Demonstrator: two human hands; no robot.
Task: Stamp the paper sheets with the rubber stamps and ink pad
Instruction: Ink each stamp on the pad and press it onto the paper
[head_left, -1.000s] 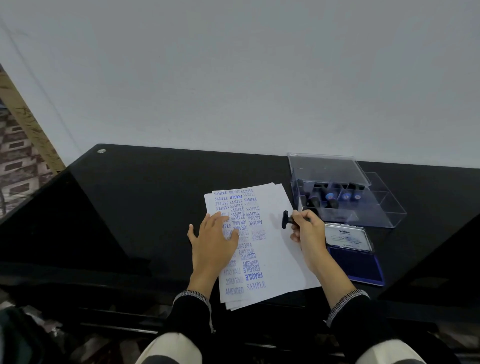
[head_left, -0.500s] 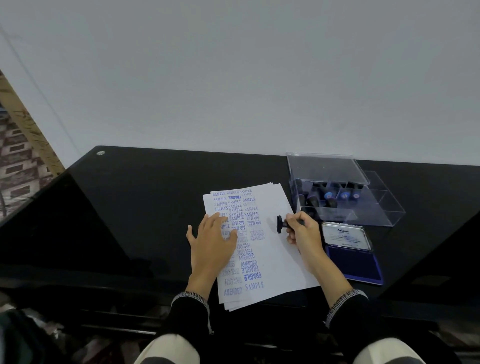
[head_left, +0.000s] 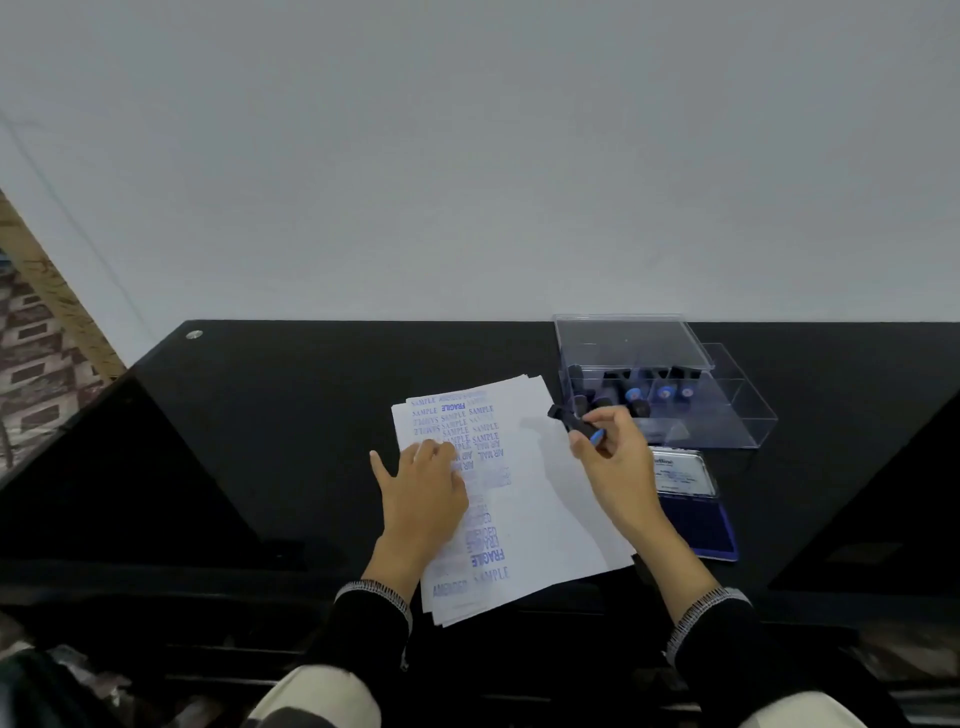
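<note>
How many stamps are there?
6 that I can see: one stamp in the right hand, and five in the clear box, at. More may be hidden.

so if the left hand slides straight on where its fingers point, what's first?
Likely just more of the stamped paper sheets under the left hand; fingers point toward the stack's far edge, then bare black table.

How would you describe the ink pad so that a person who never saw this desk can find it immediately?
Start from the black desk and find the clear plastic box of stamps at its right side. Just in front of that box, right of the paper sheets, lies the ink pad. It is the only flat, dark blue thing there, with its open lid showing a white label.
</note>
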